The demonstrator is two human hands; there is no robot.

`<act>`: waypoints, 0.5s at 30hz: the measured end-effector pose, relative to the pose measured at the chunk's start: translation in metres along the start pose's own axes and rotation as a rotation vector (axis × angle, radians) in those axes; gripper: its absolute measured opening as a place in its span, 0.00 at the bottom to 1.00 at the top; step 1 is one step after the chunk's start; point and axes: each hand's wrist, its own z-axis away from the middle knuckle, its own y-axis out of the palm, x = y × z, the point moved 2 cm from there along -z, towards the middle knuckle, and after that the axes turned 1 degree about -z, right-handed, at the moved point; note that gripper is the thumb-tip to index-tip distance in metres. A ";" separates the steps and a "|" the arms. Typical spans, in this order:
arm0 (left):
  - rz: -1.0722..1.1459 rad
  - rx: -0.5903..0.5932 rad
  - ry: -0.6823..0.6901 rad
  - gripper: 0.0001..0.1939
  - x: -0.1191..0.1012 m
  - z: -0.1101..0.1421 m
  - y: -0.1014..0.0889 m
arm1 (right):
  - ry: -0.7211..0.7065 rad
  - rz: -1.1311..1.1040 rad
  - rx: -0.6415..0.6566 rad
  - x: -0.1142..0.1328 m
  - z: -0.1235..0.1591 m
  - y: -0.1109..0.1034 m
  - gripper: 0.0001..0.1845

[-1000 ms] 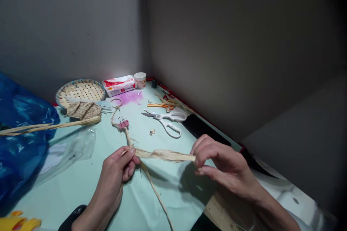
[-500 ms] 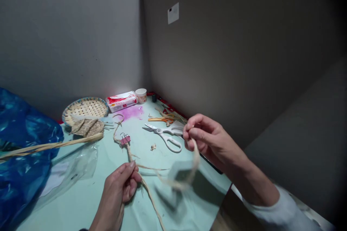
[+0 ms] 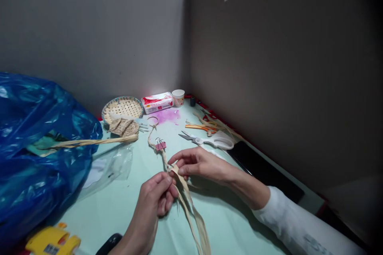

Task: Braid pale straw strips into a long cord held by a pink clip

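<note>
A thin braided cord (image 3: 164,160) of pale dry plant fibre runs down the table, pinched in a pink binder clip (image 3: 160,145). My left hand (image 3: 158,193) is closed on the cord's lower end, thumb against forefinger. Close beside it, my right hand (image 3: 197,163) pinches the top of a flat pale fibre strip (image 3: 188,195) against that same end. From between the hands, this strip and a narrower twisted strand (image 3: 187,211) trail toward the table's near edge. The fingertips partly hide where strip and cord meet.
White-handled scissors (image 3: 209,140) and a black phone-like slab (image 3: 263,167) lie on the right. Farther back are a woven basket (image 3: 122,107), a tissue pack (image 3: 158,102) and a paper cup (image 3: 178,98). A blue plastic bag (image 3: 44,167) bulges at left, near a yellow tool (image 3: 52,241).
My right hand first held the strip stretched out to the right, then lifted it, and now has brought it in beside my left hand. The strip hangs toward me. The view has shifted.
</note>
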 end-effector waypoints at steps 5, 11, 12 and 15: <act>-0.007 0.011 -0.036 0.13 0.004 0.000 -0.005 | -0.003 0.094 -0.148 -0.009 0.001 0.000 0.21; -0.051 0.034 -0.011 0.21 0.004 0.000 -0.005 | -0.105 0.316 -0.244 -0.021 0.003 0.008 0.18; -0.068 0.032 -0.006 0.22 0.003 0.001 -0.004 | -0.118 0.348 -0.256 -0.021 0.005 0.010 0.17; -0.093 0.001 -0.006 0.19 0.000 0.003 -0.001 | -0.143 0.440 -0.297 -0.018 0.009 0.012 0.16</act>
